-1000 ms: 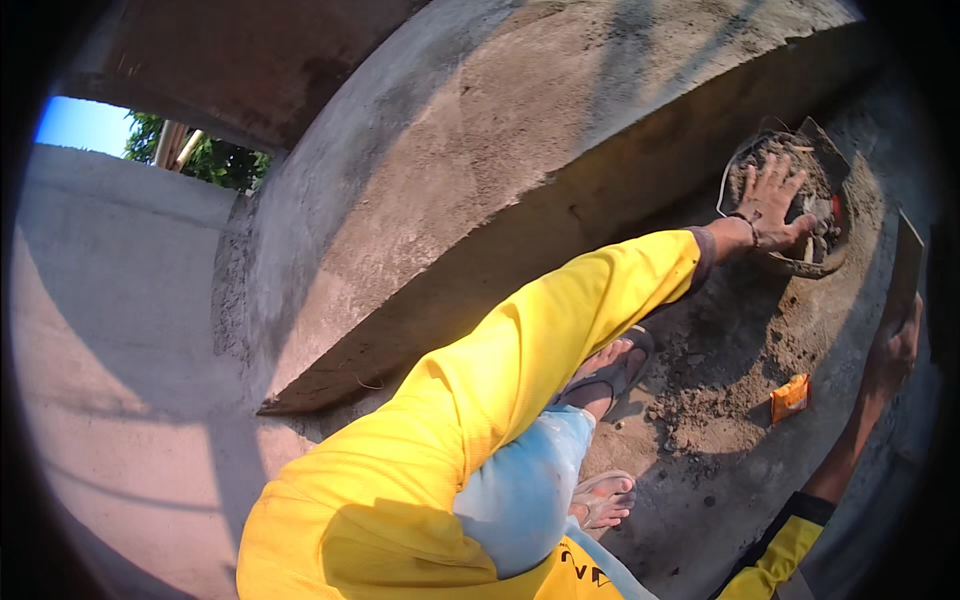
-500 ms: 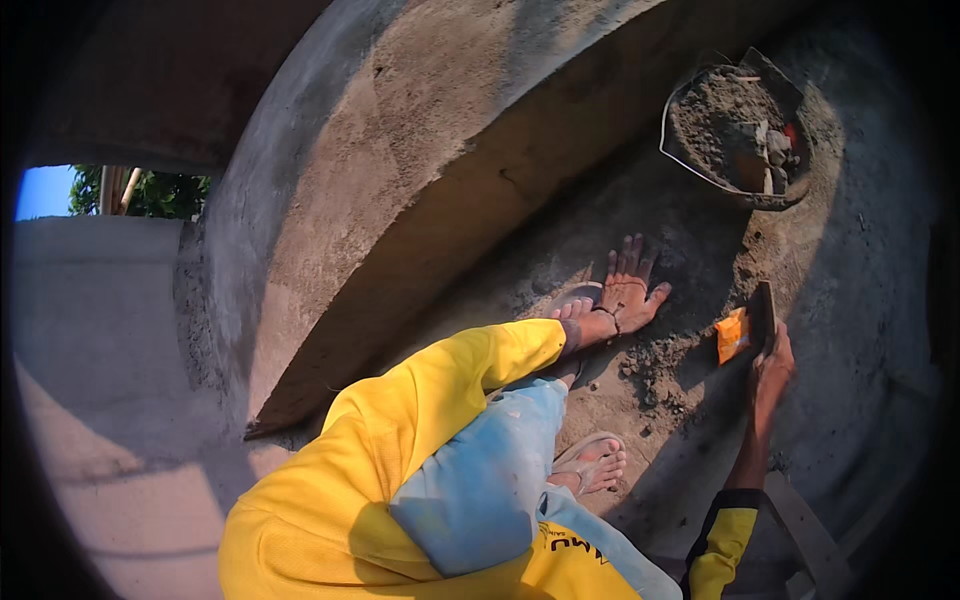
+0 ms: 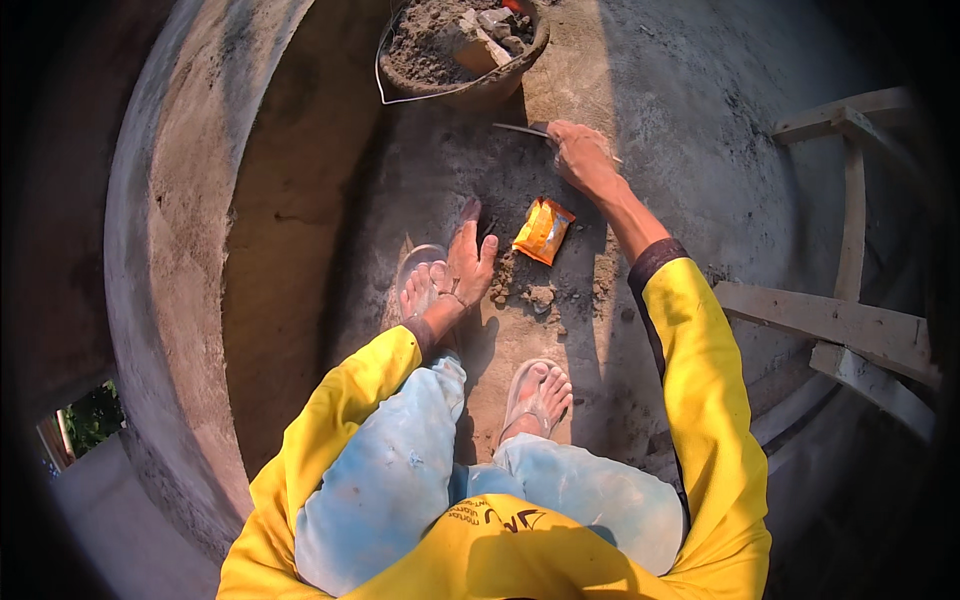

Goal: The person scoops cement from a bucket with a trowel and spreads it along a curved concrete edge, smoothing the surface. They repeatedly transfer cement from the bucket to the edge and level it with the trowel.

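Observation:
My right hand [image 3: 585,158] is closed around a flat trowel [image 3: 519,129], seen nearly edge-on, just below the bucket. Most of its handle is hidden by my fingers. Over the floor beside my left foot, my left hand [image 3: 468,262] is open, fingers stretched forward and thumb apart. Between the two hands an orange packet [image 3: 543,231] lies on the floor next to crumbs of mortar [image 3: 540,297]. The bucket [image 3: 490,88], with a thin wire handle, holds grey sandy mix and several broken lumps.
A thick curved concrete edge [image 3: 180,230] rises along my left. Rough timber pieces [image 3: 825,320] stand at the right. My feet, in sandals [image 3: 523,405], are on the dusty floor [image 3: 400,160]. A sunlit strip runs past the bucket.
My view has swung round, so the bucket appears farther left and higher. My right hand with the trowel has moved away from the orange packet toward the bucket. The left hand stays low, fingers stretched.

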A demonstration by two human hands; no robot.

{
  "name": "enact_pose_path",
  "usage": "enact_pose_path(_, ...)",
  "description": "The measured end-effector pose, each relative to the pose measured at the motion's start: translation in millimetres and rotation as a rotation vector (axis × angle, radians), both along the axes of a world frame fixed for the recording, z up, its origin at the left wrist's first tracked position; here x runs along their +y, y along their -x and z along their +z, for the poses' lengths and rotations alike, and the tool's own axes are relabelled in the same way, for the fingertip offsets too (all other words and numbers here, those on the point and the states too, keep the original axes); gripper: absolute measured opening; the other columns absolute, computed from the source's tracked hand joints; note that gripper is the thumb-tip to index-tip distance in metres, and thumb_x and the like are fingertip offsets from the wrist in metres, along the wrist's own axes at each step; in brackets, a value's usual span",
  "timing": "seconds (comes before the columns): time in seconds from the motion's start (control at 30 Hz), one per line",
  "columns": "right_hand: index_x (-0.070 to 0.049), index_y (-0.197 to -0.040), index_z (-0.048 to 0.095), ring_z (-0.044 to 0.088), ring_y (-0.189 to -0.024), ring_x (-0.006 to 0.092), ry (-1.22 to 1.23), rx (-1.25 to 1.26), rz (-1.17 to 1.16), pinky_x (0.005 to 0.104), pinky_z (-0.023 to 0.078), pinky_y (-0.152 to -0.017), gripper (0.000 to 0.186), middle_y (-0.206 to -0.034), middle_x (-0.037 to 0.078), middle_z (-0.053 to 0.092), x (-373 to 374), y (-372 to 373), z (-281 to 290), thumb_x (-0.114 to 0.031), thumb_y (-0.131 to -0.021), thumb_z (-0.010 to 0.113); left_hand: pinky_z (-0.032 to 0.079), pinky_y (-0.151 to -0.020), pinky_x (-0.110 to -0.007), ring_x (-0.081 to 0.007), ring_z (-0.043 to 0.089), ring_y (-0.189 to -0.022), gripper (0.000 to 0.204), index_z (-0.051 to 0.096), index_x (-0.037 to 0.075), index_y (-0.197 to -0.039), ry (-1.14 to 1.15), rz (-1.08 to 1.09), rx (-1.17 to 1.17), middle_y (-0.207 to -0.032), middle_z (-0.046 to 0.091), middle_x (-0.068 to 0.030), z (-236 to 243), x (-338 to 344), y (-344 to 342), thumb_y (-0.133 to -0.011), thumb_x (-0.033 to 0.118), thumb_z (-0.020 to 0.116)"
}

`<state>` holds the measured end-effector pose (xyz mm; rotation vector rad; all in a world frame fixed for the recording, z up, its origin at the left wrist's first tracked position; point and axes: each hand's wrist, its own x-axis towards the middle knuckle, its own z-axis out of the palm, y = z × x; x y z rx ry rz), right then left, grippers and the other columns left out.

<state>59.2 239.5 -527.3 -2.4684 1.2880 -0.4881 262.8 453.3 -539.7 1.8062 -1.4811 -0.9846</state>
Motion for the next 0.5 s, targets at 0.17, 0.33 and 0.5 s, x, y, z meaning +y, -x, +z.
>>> enact_pose_path(0.17,-0.01,-0.114,0.07,0.068,-0.096,0.0344,-0.224,0.055,0.276,0.0439,0.054,-0.081,0.023,-0.099,0.013,0.072,83,-15,42,-0.01,-0.096,0.056,0.018,-0.125,-0.05,-0.0402,0.028,-0.152,0.075,0.035,0.002,-0.156,0.116,0.127,-0.261,-0.164,0.03,-0.0229,-9,-12,-39,-0.106,0.058,0.033)
enact_pose_path(0.33,-0.009,-0.127,0.065,0.068,-0.101,0.0376,-0.39,-0.111,-0.272,0.0433,0.053,-0.087,0.03,-0.109,0.016,0.072,129,81,70,-0.011,-0.098,0.056,0.008,-0.126,-0.054,-0.0386,0.015,-0.156,0.077,0.034,0.003,-0.157,0.048,0.22,-0.319,-0.168,0.022,-0.0207,-15,11,-63,-0.106,0.06,0.03)
enact_pose_path(0.5,0.008,-0.14,0.05,0.06,-0.122,0.0419,-0.348,-0.221,-1.16,0.0453,0.045,-0.106,0.054,-0.13,0.029,0.063,238,211,47,-0.014,-0.093,0.064,0.003,-0.126,-0.054,-0.0367,0.008,-0.158,0.083,0.032,0.003,-0.158,0.077,0.085,-0.439,-0.169,0.02,-0.0179,-39,29,-39,-0.104,0.065,0.029)
